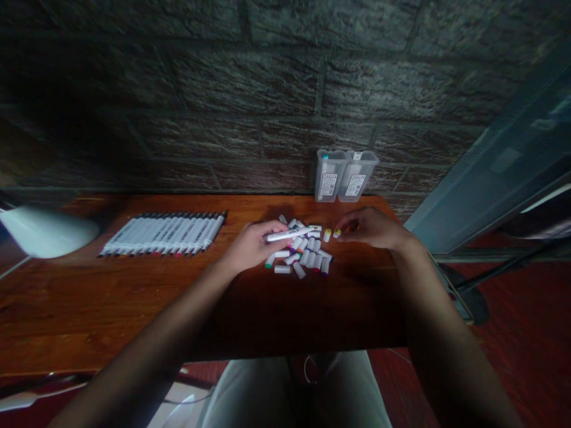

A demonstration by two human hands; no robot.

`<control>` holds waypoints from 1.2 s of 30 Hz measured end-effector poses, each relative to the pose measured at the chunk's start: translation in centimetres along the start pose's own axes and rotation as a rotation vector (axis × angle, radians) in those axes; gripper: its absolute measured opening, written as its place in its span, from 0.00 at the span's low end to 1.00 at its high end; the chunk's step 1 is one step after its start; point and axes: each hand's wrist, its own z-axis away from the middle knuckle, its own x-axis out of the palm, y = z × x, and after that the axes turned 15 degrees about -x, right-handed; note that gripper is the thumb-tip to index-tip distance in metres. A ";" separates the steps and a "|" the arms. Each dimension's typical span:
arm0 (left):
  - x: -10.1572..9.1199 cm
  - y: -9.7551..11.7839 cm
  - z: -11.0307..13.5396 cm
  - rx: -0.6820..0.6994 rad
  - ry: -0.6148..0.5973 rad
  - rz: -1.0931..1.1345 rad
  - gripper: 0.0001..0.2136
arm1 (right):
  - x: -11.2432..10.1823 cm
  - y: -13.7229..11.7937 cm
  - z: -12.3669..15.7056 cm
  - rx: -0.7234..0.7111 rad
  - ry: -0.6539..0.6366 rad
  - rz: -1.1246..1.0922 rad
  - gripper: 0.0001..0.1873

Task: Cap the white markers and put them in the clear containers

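A white marker [285, 234] is gripped in my left hand [254, 242], its uncapped, yellowish tip pointing right. Between the thumb and fingers of my right hand [370, 228] is a white marker cap [337, 233] with a yellow end. Just left of it another yellow-ended cap [327, 235] stands apart from the rest. Below and around the marker lies a loose pile of caps [310, 258], white with green, purple, red and orange ends. Part of the pile is hidden behind my left hand and the marker.
A neat row of white markers [167, 233] lies on the wooden table [147, 303] at the left. Two clear plastic containers [341, 178] stand against the brick wall [276, 142]. A white rounded object [49, 232] is at the far left. The table's right edge is near my right forearm.
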 end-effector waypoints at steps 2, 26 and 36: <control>0.1 0.1 0.0 0.012 0.004 -0.006 0.12 | 0.2 -0.7 -0.1 -0.012 0.034 -0.088 0.08; -0.2 0.7 0.0 0.061 0.108 0.128 0.11 | 2.9 -3.1 -1.6 -0.151 0.355 -0.581 0.14; 0.0 0.1 0.2 0.106 0.097 0.124 0.14 | 3.8 -3.2 -1.7 -0.110 0.129 -0.544 0.11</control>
